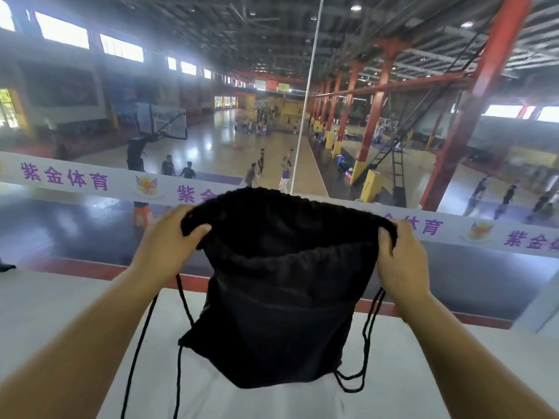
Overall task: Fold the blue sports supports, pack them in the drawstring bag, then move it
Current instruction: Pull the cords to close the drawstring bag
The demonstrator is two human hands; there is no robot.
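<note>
Both hands hold the black drawstring bag (pixel 281 297) up by its mouth, one at each side of the gathered rim. The left hand (pixel 169 237) pinches the left corner of the opening, its thumb lying over the front of the hem and the fingers (pixel 196 229) curled round the fabric. The right hand (pixel 399 255) grips the right corner the same way, fingers (pixel 385 237) pressed together on the bunched hem. Pulled apart like this, the mouth gapes wide and dark, most likely so that something can be dropped in or the inside checked; holding at the two corners keeps the channel spread and the body hanging straight.

The bag's bottom edge rests on or just above the white tabletop (pixel 90 313), which runs along a railing with a white banner (pixel 75 176) over a basketball hall below. The black cords (pixel 366 343) hang loose at both sides, looping down toward the tabletop, so the bag is not drawn shut.

The blue sports supports are not in view; whether they already lie inside the bag I cannot tell, since its interior is only shadow. My judgement is that this is the packing step, with closing the cords and moving the bag not yet done
</note>
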